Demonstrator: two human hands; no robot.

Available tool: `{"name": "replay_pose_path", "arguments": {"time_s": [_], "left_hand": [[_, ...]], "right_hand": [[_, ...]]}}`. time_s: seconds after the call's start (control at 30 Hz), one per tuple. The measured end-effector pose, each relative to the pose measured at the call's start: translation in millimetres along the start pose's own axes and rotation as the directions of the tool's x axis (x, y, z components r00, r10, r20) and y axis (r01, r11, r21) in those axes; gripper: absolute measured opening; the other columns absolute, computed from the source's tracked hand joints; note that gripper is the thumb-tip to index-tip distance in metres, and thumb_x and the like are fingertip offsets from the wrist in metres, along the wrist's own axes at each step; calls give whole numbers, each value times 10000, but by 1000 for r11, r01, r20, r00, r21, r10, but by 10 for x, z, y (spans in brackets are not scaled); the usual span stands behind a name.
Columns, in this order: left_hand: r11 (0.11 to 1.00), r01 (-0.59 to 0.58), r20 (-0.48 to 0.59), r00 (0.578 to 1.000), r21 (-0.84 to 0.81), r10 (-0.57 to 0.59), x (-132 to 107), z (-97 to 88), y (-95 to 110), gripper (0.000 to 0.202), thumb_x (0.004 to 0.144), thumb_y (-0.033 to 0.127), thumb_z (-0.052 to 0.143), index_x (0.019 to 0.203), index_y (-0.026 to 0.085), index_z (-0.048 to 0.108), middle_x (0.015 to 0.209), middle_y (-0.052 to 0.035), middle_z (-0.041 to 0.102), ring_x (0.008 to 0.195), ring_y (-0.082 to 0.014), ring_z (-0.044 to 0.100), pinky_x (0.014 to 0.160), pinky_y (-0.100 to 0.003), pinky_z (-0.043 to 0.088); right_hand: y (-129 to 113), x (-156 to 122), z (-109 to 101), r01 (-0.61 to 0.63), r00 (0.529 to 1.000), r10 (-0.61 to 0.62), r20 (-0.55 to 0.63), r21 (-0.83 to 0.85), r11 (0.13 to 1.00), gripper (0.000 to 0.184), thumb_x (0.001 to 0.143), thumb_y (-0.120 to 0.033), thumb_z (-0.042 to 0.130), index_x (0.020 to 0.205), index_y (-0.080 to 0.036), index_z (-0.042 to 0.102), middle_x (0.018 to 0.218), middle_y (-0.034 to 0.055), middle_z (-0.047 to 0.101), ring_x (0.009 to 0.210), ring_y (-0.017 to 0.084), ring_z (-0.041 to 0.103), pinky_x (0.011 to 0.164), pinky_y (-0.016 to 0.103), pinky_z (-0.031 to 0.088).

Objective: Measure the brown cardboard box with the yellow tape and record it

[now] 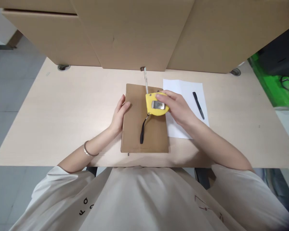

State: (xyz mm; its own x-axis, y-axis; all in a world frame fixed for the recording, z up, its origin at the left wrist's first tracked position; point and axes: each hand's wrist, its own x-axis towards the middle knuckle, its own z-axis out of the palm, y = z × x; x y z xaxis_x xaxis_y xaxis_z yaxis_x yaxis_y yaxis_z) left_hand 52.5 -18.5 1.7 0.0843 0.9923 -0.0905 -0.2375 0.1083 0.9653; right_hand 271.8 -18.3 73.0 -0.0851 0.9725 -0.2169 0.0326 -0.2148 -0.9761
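Observation:
A flat brown cardboard box (144, 128) lies on the table in front of me. My left hand (118, 116) holds its left edge, thumb at the top edge and fingers along the side. Over the box's upper right part, my right hand (177, 104) grips a yellow tape measure (156, 110) with a metal belt clip facing up. A short length of its blade (145, 80) sticks out away from me, past the box's far edge. The black wrist strap (142, 131) hangs from the tape measure over the box.
Right of the box lies a white sheet of paper (184, 130), partly under my right arm, with a black pen (198, 106) on it. Large cardboard panels (135, 38) stand along the back of the light wooden table (62, 112). Cable holes sit at both back corners.

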Motion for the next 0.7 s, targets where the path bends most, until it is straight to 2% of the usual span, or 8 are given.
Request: {"name": "replay_pose_path", "arguments": {"time_s": [0.17,0.27,0.4,0.5,0.57,0.6,0.67,0.7], "left_hand": [[998,60,-92,994,-30,-63,-41,39,-89,640,861,347,678,1483,316,531,1745,-14,416,1627,-301,393,1304,-439,418],[998,57,-118,991,-32,-60,-49,53,-92,649,847,350,680,1478,320,529,1755,-5,398,1655,-283,336,1312,-428,406],[999,35,-114,993,-12,-37,-41,61,-83,631,834,361,676,1450,300,550,1736,-18,430,1662,-287,316,1320,-427,383],[1000,10,-94,995,-6,-11,-36,59,-81,601,834,348,669,1424,280,573,1708,-33,471,1646,-292,343,1320,-423,373],[1000,8,-85,996,-11,-9,-36,57,-82,575,841,348,662,1407,281,587,1681,-33,506,1629,-295,373,1308,-424,386],[1000,11,-79,997,-12,-12,-37,56,-82,563,846,351,657,1402,289,591,1670,-29,519,1619,-297,388,1299,-427,397],[1000,14,-67,998,-7,-14,-36,52,-84,546,854,360,649,1394,305,595,1659,-20,529,1603,-299,409,1284,-430,414],[1000,11,-64,998,-3,-11,-35,49,-86,543,852,360,650,1390,308,597,1656,-20,530,1597,-299,416,1278,-429,420]], "right_hand": [[219,-38,-3,69,990,-98,-102,-258,964,429,798,-538,827,988,-210,627,893,43,664,801,170,606,721,311,513],[275,-24,-47,168,968,-235,-87,-469,867,368,874,-552,754,937,-207,643,960,70,655,975,228,595,865,375,520],[295,30,-54,193,943,-321,-84,-649,736,365,925,-558,686,837,-204,669,1015,98,639,1148,296,541,1058,480,441],[266,43,-189,233,924,-376,-65,-684,691,405,974,-596,584,960,-204,685,1093,113,652,1098,276,583,1034,456,447],[249,45,-455,166,922,-368,-116,-742,650,428,1003,-601,510,1007,-197,650,1073,131,661,982,254,615,904,410,478],[254,46,-642,53,924,-333,-188,-800,598,430,1004,-601,498,948,-192,622,964,133,657,897,251,612,844,403,470],[306,52,-1073,-267,898,-240,-368,-890,369,501,965,-650,534,747,-199,534,683,114,538,796,281,589,802,436,443],[353,54,-1285,-375,887,-180,-425,-891,255,571,944,-698,540,659,-207,483,595,106,459,780,303,588,784,452,435]]}}
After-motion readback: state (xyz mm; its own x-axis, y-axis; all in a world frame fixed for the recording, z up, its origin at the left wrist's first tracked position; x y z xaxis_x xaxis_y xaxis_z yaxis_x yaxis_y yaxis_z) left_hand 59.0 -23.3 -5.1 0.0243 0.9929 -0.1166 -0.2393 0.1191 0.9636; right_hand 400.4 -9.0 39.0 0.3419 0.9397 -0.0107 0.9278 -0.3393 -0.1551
